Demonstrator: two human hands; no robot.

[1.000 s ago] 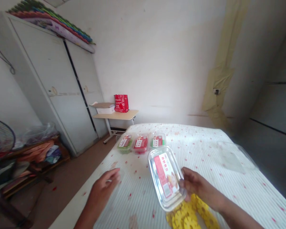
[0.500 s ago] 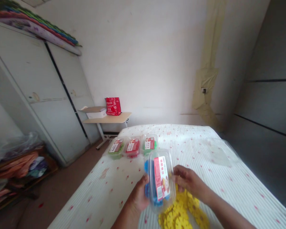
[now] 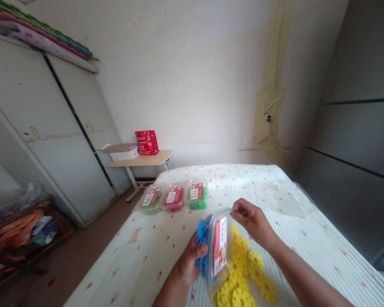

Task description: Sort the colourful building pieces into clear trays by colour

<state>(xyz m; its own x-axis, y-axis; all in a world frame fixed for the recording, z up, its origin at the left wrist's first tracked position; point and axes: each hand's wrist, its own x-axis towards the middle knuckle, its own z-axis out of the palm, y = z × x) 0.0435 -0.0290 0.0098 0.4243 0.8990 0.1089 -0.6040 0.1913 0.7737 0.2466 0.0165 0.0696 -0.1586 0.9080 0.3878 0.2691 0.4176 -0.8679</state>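
Observation:
A clear plastic container (image 3: 218, 256) with a red and white label holds blue notched pieces (image 3: 203, 232). My left hand (image 3: 190, 260) is wrapped round its side, thumb over the blue pieces, and keeps it tilted above the bed. At the container's upper right corner, my right hand (image 3: 249, 217) has its fingers pinched on the lid's rim. Under and beside the container lies a pile of loose yellow notched discs (image 3: 238, 277). Farther off stand three lidded containers: olive green (image 3: 151, 200), red (image 3: 174, 198) and bright green pieces (image 3: 197, 196).
A clear plastic tray or lid (image 3: 288, 198) lies at the right on the white patterned bed cover (image 3: 141, 256). Beyond the bed's far left corner, a small table (image 3: 147, 158) carries a red bag (image 3: 146, 143) and a box (image 3: 124, 152). Grey cabinets flank both sides.
The container has turned more onto its side, showing the blue pieces at its left. My right hand has moved up from its side to the top corner.

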